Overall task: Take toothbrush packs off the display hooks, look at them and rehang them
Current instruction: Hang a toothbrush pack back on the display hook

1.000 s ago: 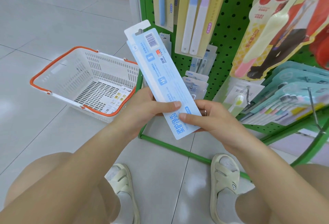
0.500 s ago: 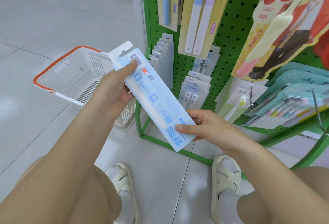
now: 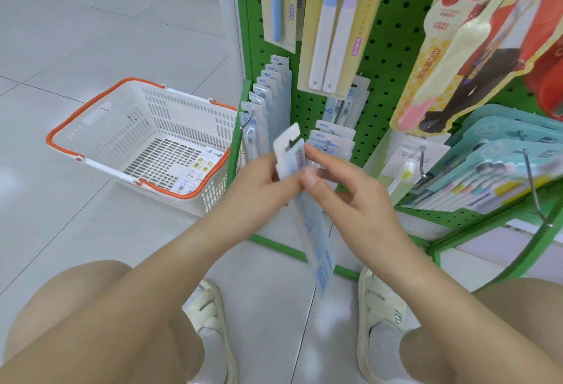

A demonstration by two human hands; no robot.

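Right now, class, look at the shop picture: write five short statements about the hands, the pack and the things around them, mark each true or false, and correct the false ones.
1. The left hand grips the toothbrush pack near its top. True.
2. The toothbrush pack already hangs on a hook. False: it is held in front of the green pegboard, its hang tab free.
3. The shopping basket stands on the floor to the left of the pegboard. True.
4. The right hand hangs at the person's side. False: it is raised at the pack, its fingers by the top end.
5. The basket's rim is blue. False: it is orange.
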